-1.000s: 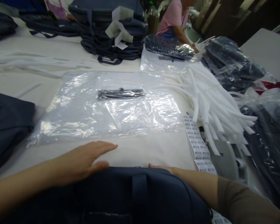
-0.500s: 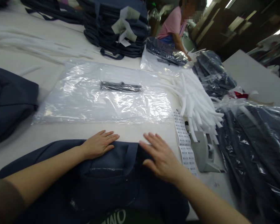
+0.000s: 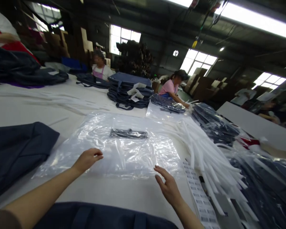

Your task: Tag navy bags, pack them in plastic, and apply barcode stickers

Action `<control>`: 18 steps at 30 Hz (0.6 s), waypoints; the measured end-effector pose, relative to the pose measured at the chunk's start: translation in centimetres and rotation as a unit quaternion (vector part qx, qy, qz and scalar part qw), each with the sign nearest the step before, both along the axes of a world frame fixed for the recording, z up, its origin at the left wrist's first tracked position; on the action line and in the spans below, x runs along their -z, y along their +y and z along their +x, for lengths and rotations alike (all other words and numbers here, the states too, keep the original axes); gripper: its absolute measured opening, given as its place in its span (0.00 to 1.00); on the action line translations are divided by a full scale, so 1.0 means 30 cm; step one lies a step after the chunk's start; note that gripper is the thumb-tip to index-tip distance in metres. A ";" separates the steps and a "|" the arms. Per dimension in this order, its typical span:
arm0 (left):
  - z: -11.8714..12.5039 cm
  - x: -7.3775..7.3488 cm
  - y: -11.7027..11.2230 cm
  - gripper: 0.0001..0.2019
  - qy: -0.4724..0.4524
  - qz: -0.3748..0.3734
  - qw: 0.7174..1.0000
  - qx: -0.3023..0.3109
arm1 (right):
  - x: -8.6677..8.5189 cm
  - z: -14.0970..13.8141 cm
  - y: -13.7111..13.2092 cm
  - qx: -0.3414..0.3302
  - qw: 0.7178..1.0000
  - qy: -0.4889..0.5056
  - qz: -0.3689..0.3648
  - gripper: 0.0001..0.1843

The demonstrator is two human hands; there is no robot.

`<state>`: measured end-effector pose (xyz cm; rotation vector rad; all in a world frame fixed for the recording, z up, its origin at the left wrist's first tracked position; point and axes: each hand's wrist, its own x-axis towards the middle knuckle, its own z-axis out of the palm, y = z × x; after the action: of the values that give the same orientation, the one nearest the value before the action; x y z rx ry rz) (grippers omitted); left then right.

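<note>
Lying flat on the table (image 3: 109, 190), beyond the navy bag (image 3: 109, 218): plastic bag (image 3: 128, 156), probably light, soft, slippery; better to pinch at near edge. Above it, seemingly empty: left hand (image 3: 85, 160), half curled, tips slightly apart; right hand (image 3: 168, 185), fingers spread.

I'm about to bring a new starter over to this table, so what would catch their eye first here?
Probably the shiny clear plastic spread across the middle of the white table, with the left hand and right hand at its near side. Just right of it fans a bundle of white strips. Beyond it rises a stack of navy bags with pale tags on its front.
</note>
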<state>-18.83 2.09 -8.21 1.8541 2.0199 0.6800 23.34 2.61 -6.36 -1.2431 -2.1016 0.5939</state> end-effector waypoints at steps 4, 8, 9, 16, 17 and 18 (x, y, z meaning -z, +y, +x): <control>-0.133 0.034 0.137 0.10 0.052 -0.071 0.996 0.008 | 0.088 -0.050 0.265 0.033 0.993 -0.109 -0.020 0.21; -0.184 0.015 0.214 0.13 0.073 -0.124 0.988 0.056 | 0.127 -0.075 0.338 0.024 0.985 -0.169 -0.021 0.18; -0.189 -0.005 0.234 0.14 0.074 -0.129 0.987 0.060 | 0.124 -0.076 0.341 0.021 0.983 -0.183 -0.022 0.17; -0.140 -0.157 0.277 0.24 0.093 -0.053 0.994 -0.018 | 0.027 -0.096 0.426 0.065 0.966 -0.252 -0.011 0.16; -0.133 -0.166 0.259 0.25 0.113 -0.047 0.992 -0.013 | 0.005 -0.100 0.441 0.069 0.964 -0.257 0.000 0.16; -0.132 -0.171 0.238 0.26 0.144 -0.041 0.989 0.004 | -0.018 -0.103 0.454 0.069 0.963 -0.262 0.014 0.17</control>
<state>-22.78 9.23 -3.08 2.0070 2.1741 0.3355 20.26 16.23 -5.81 -1.6509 -2.3995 0.1797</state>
